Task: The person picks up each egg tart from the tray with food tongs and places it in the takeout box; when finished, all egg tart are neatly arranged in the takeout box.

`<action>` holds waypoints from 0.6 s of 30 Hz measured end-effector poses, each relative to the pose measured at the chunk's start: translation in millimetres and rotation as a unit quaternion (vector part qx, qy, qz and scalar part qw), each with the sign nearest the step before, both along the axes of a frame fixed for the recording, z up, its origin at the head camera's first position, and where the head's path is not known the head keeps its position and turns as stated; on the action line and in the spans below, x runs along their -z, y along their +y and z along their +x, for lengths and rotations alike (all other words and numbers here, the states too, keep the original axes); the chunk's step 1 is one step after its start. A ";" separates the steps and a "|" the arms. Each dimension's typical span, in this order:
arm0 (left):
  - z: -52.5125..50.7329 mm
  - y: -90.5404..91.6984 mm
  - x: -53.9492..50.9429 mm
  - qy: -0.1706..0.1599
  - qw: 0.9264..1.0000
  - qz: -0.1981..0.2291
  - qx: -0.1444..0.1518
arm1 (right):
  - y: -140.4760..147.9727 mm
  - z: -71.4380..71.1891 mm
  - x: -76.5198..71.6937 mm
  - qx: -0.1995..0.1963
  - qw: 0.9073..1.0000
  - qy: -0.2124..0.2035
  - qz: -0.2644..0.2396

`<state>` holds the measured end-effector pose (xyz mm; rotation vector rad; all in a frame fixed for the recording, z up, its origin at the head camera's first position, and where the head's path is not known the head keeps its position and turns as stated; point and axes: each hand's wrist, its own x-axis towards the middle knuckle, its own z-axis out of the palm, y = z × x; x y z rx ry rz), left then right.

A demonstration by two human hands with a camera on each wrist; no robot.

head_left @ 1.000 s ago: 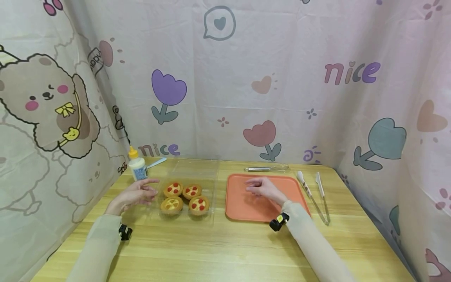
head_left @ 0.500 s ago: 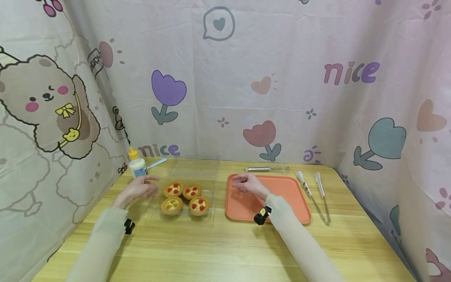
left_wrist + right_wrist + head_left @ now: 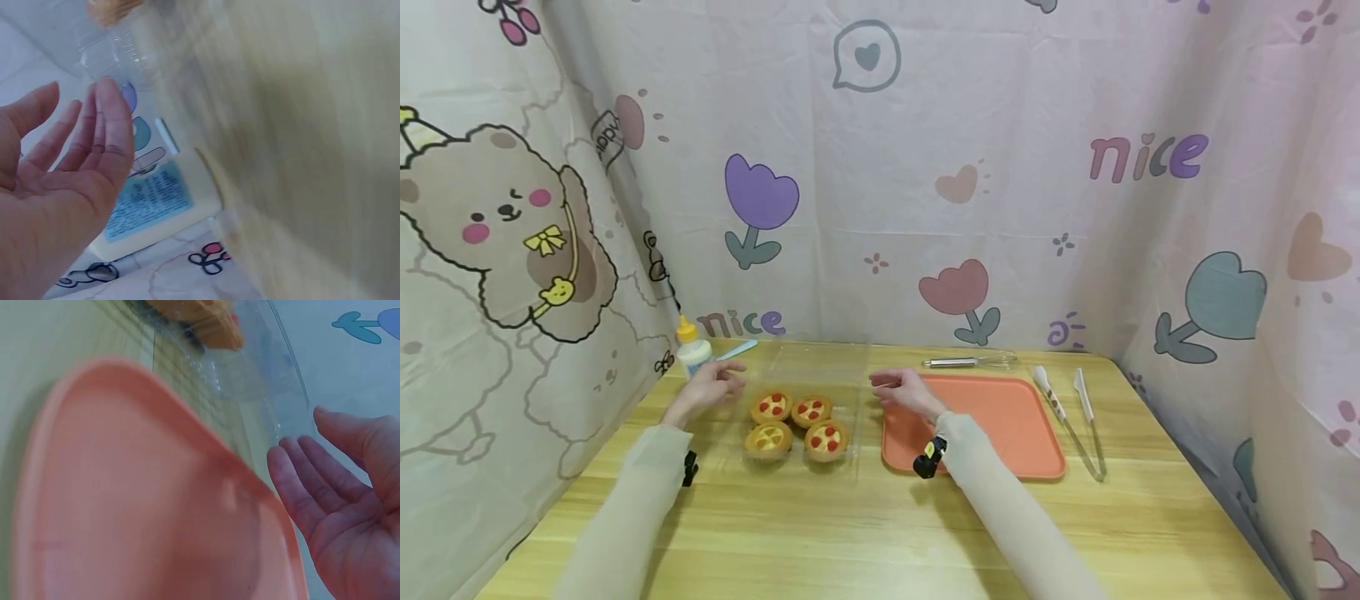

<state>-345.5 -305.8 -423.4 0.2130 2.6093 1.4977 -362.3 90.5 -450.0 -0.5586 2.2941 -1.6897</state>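
Note:
A clear plastic clamshell box stands with its lid raised at the back, holding several small tarts with red or yellow toppings. My left hand hovers by the box's left side, fingers loosely bent, holding nothing; the left wrist view shows its palm beside the box wall. On the other side, my right hand reaches over the left edge of the orange tray, fingertips toward the box's right side. In the right wrist view, a small gap seems to separate those fingertips from the plastic.
Behind my left hand stands a white bottle with a yellow nozzle, next to a light blue spatula-like tool. A whisk lies behind the tray. Tongs rest to the tray's right. A printed curtain encloses the table.
My right hand has moved left across the tray toward the box. My left hand has shifted right and slightly farther back, closer to the box. The box and tarts stay in place.

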 end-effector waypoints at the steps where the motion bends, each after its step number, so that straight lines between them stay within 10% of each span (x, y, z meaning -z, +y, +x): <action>1: -1.9 -0.1 2.5 0.003 1.000 0.005 -0.003 | -2.4 -0.4 0.6 0.001 1.000 -0.001 -0.002; 18: -15.8 9.0 15.2 0.005 0.998 0.046 0.034 | -26.8 -7.5 5.3 0.007 1.000 -0.015 -0.013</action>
